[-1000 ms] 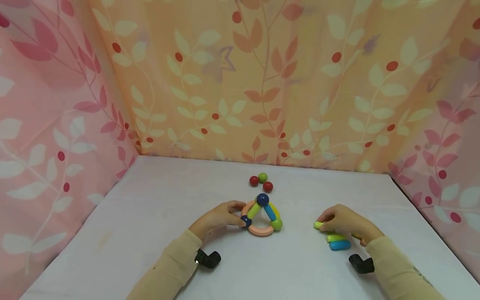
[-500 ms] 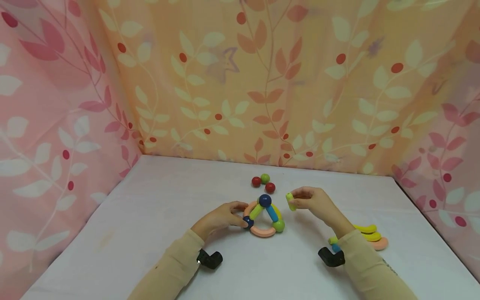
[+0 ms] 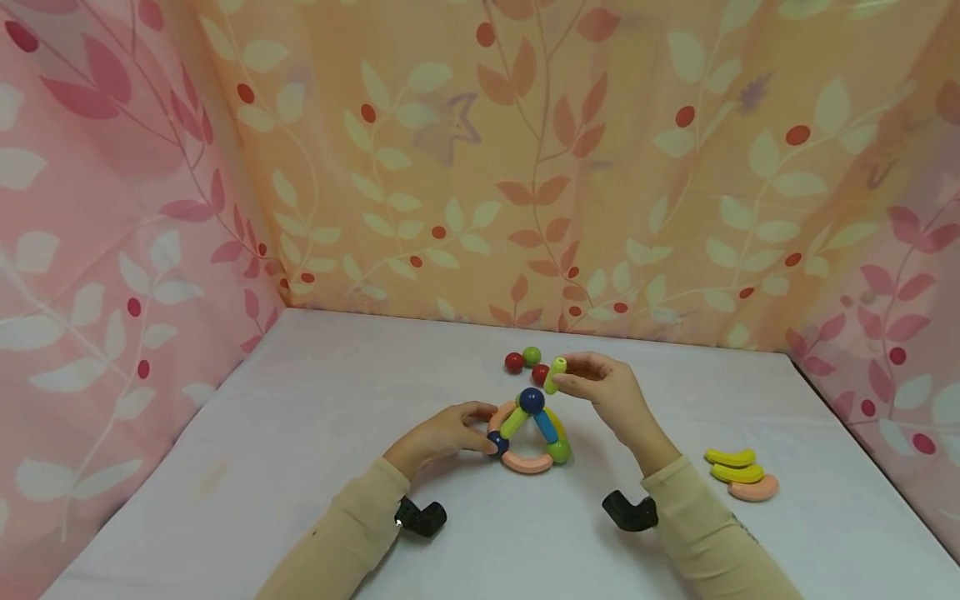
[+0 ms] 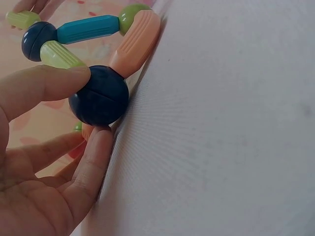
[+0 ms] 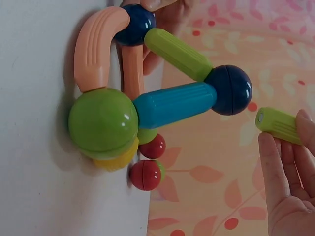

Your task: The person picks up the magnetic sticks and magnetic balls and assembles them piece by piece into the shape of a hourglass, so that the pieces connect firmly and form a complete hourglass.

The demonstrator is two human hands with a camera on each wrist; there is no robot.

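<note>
A magnetic stick-and-ball frame stands mid-table, with peach curved sticks (image 3: pixel 527 463) along its base and a green ball (image 5: pixel 103 123) at one corner. A green stick and a blue stick (image 5: pixel 174 104) slope up to a navy ball (image 3: pixel 532 400) on top. My left hand (image 3: pixel 450 429) pinches the lower-left navy ball (image 4: pixel 101 98), thumb above and fingertips under it. Between thumb and fingers my right hand (image 3: pixel 607 396) holds a light green stick (image 5: pixel 279 125). Its magnet end is close to the top ball, with a gap showing in the right wrist view.
Behind the frame lie two red balls (image 3: pixel 513 362) and a green ball (image 3: pixel 532 356). To the right, beyond my right sleeve (image 3: pixel 712 533), are two yellow curved sticks (image 3: pixel 737 474) and a peach one (image 3: pixel 753 489). A patterned curtain (image 3: pixel 420 167) backs the table.
My right hand has picked up the light green stick from the pieces at the right and carried it left to the frame's top. My left hand keeps its hold on the ball.
</note>
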